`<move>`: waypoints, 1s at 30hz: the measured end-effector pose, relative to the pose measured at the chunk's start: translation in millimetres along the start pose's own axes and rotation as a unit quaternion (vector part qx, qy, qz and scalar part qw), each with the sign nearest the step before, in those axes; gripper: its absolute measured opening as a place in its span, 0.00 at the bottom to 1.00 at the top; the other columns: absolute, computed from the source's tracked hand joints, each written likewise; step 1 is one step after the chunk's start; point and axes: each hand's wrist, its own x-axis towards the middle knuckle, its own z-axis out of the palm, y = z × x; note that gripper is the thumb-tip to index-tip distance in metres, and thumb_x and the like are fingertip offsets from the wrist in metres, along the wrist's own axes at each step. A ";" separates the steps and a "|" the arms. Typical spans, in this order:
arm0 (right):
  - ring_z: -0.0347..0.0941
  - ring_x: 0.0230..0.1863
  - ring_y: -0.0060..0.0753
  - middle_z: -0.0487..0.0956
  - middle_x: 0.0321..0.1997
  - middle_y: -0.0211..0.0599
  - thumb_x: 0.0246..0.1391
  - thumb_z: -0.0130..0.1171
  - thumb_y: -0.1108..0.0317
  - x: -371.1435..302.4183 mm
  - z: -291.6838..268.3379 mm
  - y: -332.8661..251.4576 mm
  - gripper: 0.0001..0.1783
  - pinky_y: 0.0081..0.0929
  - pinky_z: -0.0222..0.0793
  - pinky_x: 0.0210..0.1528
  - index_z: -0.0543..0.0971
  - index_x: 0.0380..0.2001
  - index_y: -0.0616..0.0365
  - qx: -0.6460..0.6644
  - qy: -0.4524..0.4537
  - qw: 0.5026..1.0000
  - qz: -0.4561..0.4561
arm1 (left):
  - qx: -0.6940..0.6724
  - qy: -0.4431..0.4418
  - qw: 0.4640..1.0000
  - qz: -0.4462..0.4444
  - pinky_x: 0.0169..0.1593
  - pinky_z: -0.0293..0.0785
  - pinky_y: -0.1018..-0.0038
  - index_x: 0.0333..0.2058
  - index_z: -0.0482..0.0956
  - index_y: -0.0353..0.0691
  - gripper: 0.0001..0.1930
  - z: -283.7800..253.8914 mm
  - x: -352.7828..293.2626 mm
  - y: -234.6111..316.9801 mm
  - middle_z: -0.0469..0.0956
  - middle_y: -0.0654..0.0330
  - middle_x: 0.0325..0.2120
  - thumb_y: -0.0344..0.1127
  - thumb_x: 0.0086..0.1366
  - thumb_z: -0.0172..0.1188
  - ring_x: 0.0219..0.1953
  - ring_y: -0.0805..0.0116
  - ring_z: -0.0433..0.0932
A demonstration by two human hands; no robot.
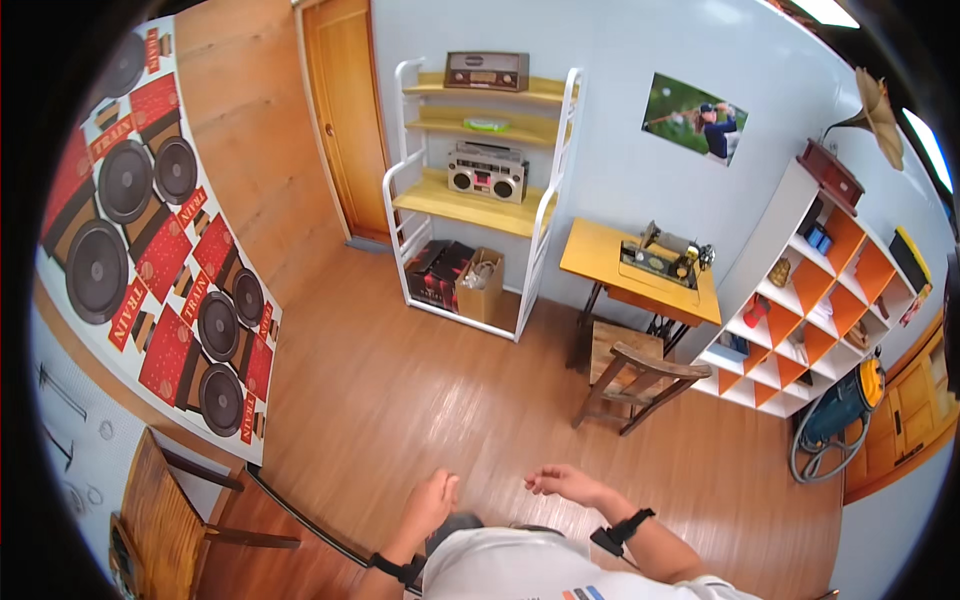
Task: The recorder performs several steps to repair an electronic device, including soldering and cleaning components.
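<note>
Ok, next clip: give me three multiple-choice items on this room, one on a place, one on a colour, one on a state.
1. Where does the boombox stand?
A. on the floor by the door
B. on a shelf of the white rack
C. on the sewing table

2. What colour is the top of the sewing table?
A. yellow
B. blue
C. black

3. How are the person's hands?
A. both grip a broom
B. one holds a box
C. both empty, held over the floor

Answers:
1 B: the boombox sits on a yellow board of the rack, below the shelf with the old radio.
2 A: the tabletop under the sewing machine is yellow.
3 C: the left hand and right hand hold nothing, above the wooden floor.
</note>
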 end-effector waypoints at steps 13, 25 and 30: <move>0.75 0.51 0.30 0.78 0.50 0.39 0.66 0.50 0.61 240.8 -111.1 -161.0 0.22 0.27 0.69 0.56 0.69 0.56 0.65 0.106 -0.153 0.982 -0.012 | 0.098 0.006 0.967 0.235 0.34 0.71 0.59 0.25 0.73 0.36 0.11 -41.1 287.9 63.7 0.75 0.51 0.26 0.36 0.55 0.64 0.32 0.49 0.76; 0.74 0.29 0.16 0.78 0.28 0.27 0.64 0.53 0.63 448.0 -207.6 -237.2 0.09 0.16 0.71 0.34 0.76 0.41 0.57 0.156 -0.031 0.987 0.028 | 0.119 -0.040 0.982 0.143 0.43 0.71 0.56 0.47 0.71 0.32 0.20 -116.4 481.3 53.0 0.77 0.46 0.36 0.34 0.58 0.62 0.40 0.45 0.76; 0.73 0.27 0.15 0.78 0.27 0.26 0.63 0.53 0.65 556.1 -293.7 -216.9 0.08 0.15 0.70 0.29 0.78 0.36 0.56 0.190 0.021 0.975 0.112 | 0.199 -0.050 0.977 -0.052 0.44 0.73 0.59 0.46 0.75 0.35 0.17 -159.0 484.9 -6.8 0.78 0.47 0.40 0.34 0.58 0.61 0.42 0.46 0.77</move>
